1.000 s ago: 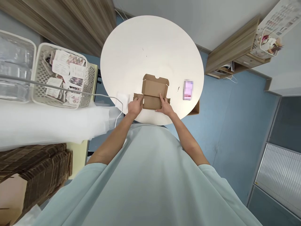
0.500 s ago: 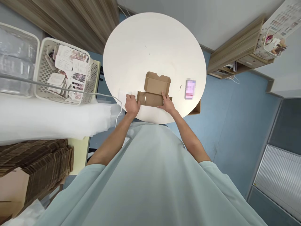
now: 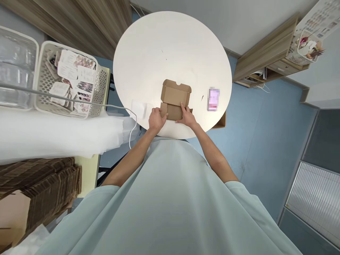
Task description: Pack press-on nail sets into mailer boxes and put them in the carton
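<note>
A small brown cardboard box (image 3: pixel 175 96) lies on the round white table (image 3: pixel 170 42), its lid panel raised on the far side and its side flaps sticking out. At its near left corner, my left hand (image 3: pixel 157 120) is closed on the left end flap, with the fingers over it and the thumb along the inner side. My right hand (image 3: pixel 188 118) grips the right end, its index finger reaching onto the fold by the lid and its thumb at the near edge. The base inside is bare cardboard, partly hidden by my hands.
White sheets (image 3: pixel 138 109) lie left of my left hand, with a white cable (image 3: pixel 132 131) beside them. A phone-like pink item (image 3: pixel 213 99), blurred, lies to the right. A basket of printed cards (image 3: pixel 69 78), white wrapping (image 3: pixel 61 136) and stacked flat cardboard (image 3: pixel 50 184) fill the left side.
My left hand has moved right and inward, folding the box's left end flap up. My right hand stays on the right end.
</note>
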A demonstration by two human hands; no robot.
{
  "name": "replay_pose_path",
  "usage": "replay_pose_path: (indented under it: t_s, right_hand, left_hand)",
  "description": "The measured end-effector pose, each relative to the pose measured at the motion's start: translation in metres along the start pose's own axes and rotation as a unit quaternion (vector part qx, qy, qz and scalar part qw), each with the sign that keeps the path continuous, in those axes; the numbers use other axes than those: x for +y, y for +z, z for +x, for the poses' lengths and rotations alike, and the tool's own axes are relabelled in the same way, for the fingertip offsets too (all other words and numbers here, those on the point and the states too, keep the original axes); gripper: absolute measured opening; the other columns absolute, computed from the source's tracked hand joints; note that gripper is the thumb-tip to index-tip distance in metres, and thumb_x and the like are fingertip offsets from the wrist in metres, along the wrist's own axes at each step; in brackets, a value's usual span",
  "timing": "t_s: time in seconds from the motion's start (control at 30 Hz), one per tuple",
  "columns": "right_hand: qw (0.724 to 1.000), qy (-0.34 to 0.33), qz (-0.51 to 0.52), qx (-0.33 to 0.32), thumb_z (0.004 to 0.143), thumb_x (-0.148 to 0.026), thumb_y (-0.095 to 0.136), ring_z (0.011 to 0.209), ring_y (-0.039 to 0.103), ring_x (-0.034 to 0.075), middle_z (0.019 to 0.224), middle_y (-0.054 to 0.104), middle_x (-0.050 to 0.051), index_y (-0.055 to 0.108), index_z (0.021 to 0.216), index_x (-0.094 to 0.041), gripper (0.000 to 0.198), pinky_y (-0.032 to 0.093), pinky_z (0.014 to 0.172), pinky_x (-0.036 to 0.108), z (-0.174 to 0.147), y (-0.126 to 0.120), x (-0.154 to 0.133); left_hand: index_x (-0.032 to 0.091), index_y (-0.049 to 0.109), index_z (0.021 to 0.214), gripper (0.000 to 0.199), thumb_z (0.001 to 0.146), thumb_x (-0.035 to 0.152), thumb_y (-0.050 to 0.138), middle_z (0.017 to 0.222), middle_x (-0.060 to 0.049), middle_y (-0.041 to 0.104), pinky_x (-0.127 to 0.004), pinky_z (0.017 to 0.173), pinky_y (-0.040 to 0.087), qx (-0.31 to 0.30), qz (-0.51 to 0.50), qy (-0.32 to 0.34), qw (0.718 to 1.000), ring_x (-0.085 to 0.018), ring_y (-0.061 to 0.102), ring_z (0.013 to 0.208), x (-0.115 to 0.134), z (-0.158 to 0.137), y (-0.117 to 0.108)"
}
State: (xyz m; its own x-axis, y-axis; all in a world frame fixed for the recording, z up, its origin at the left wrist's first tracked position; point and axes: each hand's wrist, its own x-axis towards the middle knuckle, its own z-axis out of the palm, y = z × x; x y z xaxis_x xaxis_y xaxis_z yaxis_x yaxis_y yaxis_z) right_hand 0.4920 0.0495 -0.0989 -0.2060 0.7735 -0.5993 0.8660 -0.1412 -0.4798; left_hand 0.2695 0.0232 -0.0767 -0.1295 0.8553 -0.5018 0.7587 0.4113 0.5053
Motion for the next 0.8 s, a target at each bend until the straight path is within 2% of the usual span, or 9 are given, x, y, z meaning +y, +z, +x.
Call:
replay_pose_path:
  t_s: [0.17,0.37,0.5,0.67,0.8]
  right_hand:
    - [1.000,0.003,-0.016,-0.014,0.080,-0.032,0.105,0.140,0.068,0.046,0.177,0.035,0.025,0.000,0.188,-0.040,0.151,0.062,0.114,0.065,-0.003,0.000,-0.002]
    - [1.000,-0.004,-0.023,-0.017,0.079,-0.045,0.106,0.142,0.066,0.047,0.176,0.038,0.024,-0.001,0.188,-0.039,0.153,0.063,0.113,0.065,-0.003,-0.002,-0.001]
    - [1.000,-0.004,-0.016,-0.010,0.077,-0.048,0.107,0.143,0.066,0.047,0.176,0.039,0.025,0.003,0.188,-0.038,0.152,0.061,0.115,0.065,-0.001,-0.003,0.000]
    - [1.000,-0.004,0.001,-0.003,0.075,-0.045,0.108,0.143,0.066,0.047,0.176,0.041,0.024,0.013,0.188,-0.036,0.148,0.062,0.115,0.064,0.001,-0.001,-0.002]
    - [0.999,-0.006,0.026,0.026,0.081,-0.046,0.102,0.148,0.063,0.047,0.181,0.036,0.023,0.029,0.184,-0.033,0.127,0.063,0.113,0.062,-0.009,-0.001,-0.001]
  left_hand:
    - [0.018,0.057,0.136,0.033,0.105,0.026,0.065,0.149,-0.021,0.066,-0.048,0.112,0.060,-0.007,-0.012,-0.008,1.000,-0.035,0.073,0.128,-0.001,0.005,0.004]
    - [0.019,0.062,0.131,0.028,0.103,0.020,0.064,0.139,-0.018,0.071,-0.049,0.109,0.060,-0.010,0.016,-0.042,0.999,-0.036,0.074,0.124,-0.002,0.014,0.006]
    - [0.019,0.067,0.124,0.023,0.101,0.017,0.061,0.129,-0.019,0.075,-0.051,0.106,0.059,-0.019,0.043,-0.058,0.997,-0.040,0.073,0.124,-0.003,0.019,0.006]
    - [0.019,0.070,0.118,0.021,0.100,0.021,0.059,0.125,-0.021,0.077,-0.053,0.102,0.059,-0.031,0.062,-0.069,0.995,-0.043,0.073,0.123,-0.001,0.019,0.006]
    - [0.020,0.070,0.117,0.021,0.099,0.021,0.059,0.127,-0.022,0.076,-0.053,0.103,0.058,-0.029,0.048,-0.075,0.996,-0.043,0.072,0.123,-0.002,0.020,0.007]
